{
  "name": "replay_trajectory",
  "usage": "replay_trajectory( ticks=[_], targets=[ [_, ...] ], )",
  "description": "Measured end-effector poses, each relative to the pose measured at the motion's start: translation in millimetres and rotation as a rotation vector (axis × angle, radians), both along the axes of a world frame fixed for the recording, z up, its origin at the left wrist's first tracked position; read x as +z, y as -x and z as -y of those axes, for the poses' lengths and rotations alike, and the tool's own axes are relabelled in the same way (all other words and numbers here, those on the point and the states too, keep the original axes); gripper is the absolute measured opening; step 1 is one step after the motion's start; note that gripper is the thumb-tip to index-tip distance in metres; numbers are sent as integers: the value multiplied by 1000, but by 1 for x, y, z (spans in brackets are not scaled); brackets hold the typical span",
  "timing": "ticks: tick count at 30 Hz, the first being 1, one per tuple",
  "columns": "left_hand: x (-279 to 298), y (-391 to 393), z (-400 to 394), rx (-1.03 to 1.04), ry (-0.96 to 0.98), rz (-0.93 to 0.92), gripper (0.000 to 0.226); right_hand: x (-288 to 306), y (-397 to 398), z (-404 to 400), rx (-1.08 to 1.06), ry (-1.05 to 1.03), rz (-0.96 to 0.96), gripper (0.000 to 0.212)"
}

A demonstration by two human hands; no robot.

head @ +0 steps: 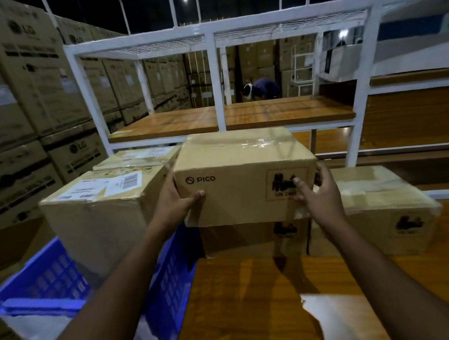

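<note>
A brown cardboard box marked PICO [242,179], taped on top, is held between both hands in the middle of the view. My left hand [175,199] grips its left side, thumb across the front face. My right hand [319,189] grips its right side, thumb on the printed battery label. The box sits on or just above another similar box [252,238] on the wooden table [253,300]; I cannot tell if they touch.
A third box [380,212] lies to the right. A box with shipping labels [101,205] stands in a blue crate [48,283] at left. A white metal rack with a wooden shelf [227,117] rises behind. Stacked LG cartons [22,104] fill the left. A person [263,88] bends far back.
</note>
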State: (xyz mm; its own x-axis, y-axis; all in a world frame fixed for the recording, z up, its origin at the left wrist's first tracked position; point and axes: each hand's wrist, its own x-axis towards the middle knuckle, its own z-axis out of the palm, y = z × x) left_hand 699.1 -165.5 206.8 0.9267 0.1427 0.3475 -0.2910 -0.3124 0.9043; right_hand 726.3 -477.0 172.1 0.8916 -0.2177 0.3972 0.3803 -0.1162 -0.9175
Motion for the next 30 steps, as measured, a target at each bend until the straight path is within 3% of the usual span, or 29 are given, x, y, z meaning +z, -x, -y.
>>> replay_trajectory(
  ticks=[5, 14, 20, 23, 26, 30],
  targets=[
    [-15, -26, 16, 261, -188, 87, 109, -16, -12, -17, -210, 128, 26, 45],
    [-28, -47, 35, 410, -770, 275, 94, -18, -46, -21, -401, 229, 20, 39],
    [-27, -50, 33, 432, -869, 255, 92, -20, -44, -29, -456, 275, 16, 43],
    [-26, -50, 31, 415, -982, 294, 89, -12, -37, -41, -633, 445, 82, 64],
    [-24, -53, 38, 351, -1100, 334, 83, 1, -32, -54, -714, 725, 240, 66],
    [-23, -60, 49, 281, -1200, 411, 78, 13, -36, -68, -598, 1040, 370, 65]
  ],
)
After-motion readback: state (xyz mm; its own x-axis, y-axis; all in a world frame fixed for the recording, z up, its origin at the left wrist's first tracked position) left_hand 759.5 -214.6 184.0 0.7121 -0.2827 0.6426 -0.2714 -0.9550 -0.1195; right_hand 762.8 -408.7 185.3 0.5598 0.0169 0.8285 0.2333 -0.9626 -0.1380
